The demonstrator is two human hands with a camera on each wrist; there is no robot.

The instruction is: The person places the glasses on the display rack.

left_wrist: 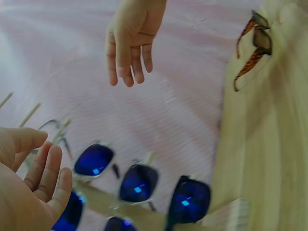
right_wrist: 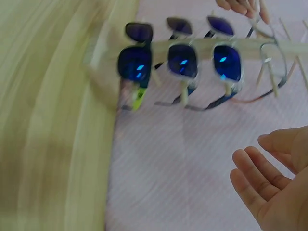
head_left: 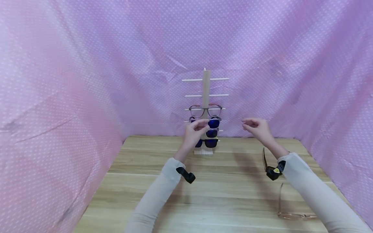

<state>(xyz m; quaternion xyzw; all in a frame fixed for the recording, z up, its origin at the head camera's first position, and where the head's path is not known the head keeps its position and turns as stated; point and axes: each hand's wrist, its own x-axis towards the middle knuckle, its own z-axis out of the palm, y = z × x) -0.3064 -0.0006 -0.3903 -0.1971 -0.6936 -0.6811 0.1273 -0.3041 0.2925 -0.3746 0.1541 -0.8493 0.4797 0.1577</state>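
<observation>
Pink dotted cloth [head_left: 175, 38] all round, wood-grain table [head_left: 140, 187] below. My left hand [head_left: 192, 132] is in front of the rack [head_left: 206, 85], fingers loose, can't tell if it's touching anything. My right hand [head_left: 260, 131] is off beside it, empty, fingers relaxed. Clear-lens glasses [head_left: 214, 112] sit above three blue-lensed pairs [head_left: 211, 143] on the rods

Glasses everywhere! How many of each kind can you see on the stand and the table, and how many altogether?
Blue sunglasses on the stand: 3
Clear glasses on the stand: 1
Brown spotty sunglasses on the table: 1
Pale-framed glasses on the table, partly behind the sleeve: 1
Total in view: 6
</observation>
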